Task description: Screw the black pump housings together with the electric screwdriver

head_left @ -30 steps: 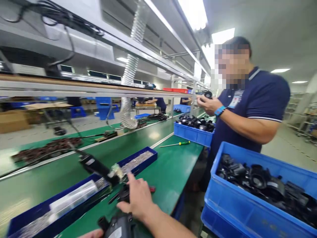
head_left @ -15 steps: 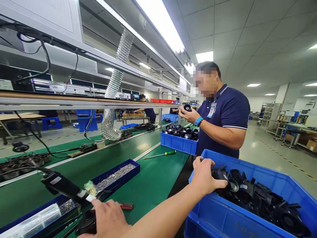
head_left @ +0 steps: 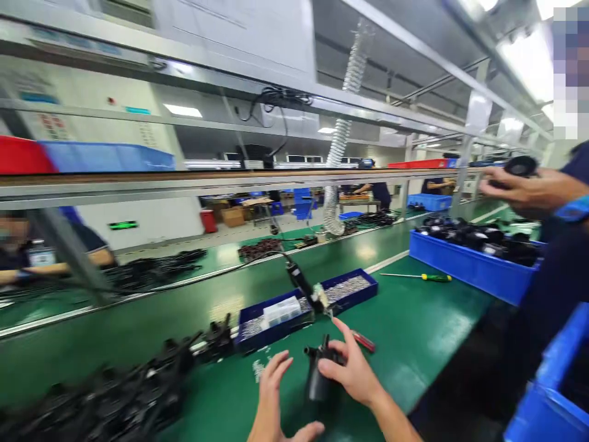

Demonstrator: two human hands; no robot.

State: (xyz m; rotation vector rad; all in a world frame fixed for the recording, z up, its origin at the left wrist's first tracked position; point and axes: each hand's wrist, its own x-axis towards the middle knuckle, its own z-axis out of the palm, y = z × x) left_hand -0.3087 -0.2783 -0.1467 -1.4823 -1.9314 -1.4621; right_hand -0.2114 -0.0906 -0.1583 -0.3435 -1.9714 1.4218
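Observation:
A black cylindrical part with short pipe stubs [head_left: 317, 383], like a small pump, stands over the green bench top in front of me. My right hand [head_left: 352, 368] grips its upper right side between thumb and fingers, with the index finger stretched forward. On the part's left, my left hand [head_left: 276, 399] is open, fingers and thumb apart, curved around it without visible contact. Just beyond my right fingertip is a black corded electric screwdriver [head_left: 301, 285], its tip low by the dark blue tray [head_left: 368, 293] of small metal screws. A red-handled tool [head_left: 364, 341] lies behind my right hand.
Several black parts [head_left: 105, 393] are heaped at left, blurred. A green-and-yellow screwdriver [head_left: 435, 278] lies right of the tray. Blue bins stand at right, one filled [head_left: 469, 261], another at the corner [head_left: 547, 405]. A co-worker's hand [head_left: 529, 184] holds a black part there.
The view has swung left. My right hand has left the blue bin at right and now grips a black part over the bench. My left hand is now open beside it.

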